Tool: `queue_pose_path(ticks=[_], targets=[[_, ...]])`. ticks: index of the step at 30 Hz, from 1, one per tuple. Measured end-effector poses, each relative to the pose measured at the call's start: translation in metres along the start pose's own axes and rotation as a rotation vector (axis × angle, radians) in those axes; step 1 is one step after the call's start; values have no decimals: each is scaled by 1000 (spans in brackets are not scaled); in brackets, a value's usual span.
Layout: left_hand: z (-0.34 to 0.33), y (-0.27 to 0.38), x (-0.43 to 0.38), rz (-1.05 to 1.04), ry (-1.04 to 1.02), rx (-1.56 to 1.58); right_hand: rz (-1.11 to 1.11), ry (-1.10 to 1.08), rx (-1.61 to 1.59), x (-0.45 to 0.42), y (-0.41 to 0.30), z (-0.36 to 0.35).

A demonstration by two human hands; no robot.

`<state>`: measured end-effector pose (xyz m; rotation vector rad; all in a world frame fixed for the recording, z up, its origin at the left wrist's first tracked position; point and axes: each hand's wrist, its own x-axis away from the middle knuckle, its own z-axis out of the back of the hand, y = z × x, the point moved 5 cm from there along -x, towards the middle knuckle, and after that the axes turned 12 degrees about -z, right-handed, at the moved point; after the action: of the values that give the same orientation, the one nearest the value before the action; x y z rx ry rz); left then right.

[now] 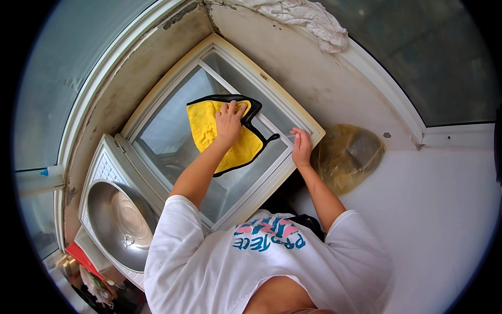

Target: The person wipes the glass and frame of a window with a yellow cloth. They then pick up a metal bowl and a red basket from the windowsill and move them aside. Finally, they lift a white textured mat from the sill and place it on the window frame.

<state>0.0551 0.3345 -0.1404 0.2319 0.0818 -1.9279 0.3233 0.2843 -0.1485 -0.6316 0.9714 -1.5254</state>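
A yellow cloth (pixel 198 121) with black edging and a small black loop lies spread on the glass top (pixel 168 121) of a chest freezer. My left hand (pixel 228 123) holds it down against the glass, its fingers on top and the fabric wrinkled beside the palm. Part of the cloth's dark underside is folded up at the far edge. At the right corner of the freezer's pale frame (pixel 251 210), my right hand (pixel 302 147) rests with fingers curled. Whether it grips the frame cannot be told. Through the glass, the freezer's inside shows dimly.
A stainless steel basin (pixel 121 223) stands on a white textured panel (pixel 104 168) left of the freezer. Beyond the right corner lies a yellowish plastic bag (pixel 349 157). Stained walls (pixel 251 43) close in behind. A crumpled white cloth (pixel 310 19) hangs on the window ledge.
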Motion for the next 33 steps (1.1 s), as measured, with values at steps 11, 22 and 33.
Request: queue_pose_path(ticks=[11,22,33], targets=[[-3,99,20,-403,-191,155,9,-43,61,-2,1,-1],[-13,-60,-21,116,21,-38,-6,-36,22,-1,2,0],[-17,65,9,-20,25,25,54,-8,20,-2,0,-2]])
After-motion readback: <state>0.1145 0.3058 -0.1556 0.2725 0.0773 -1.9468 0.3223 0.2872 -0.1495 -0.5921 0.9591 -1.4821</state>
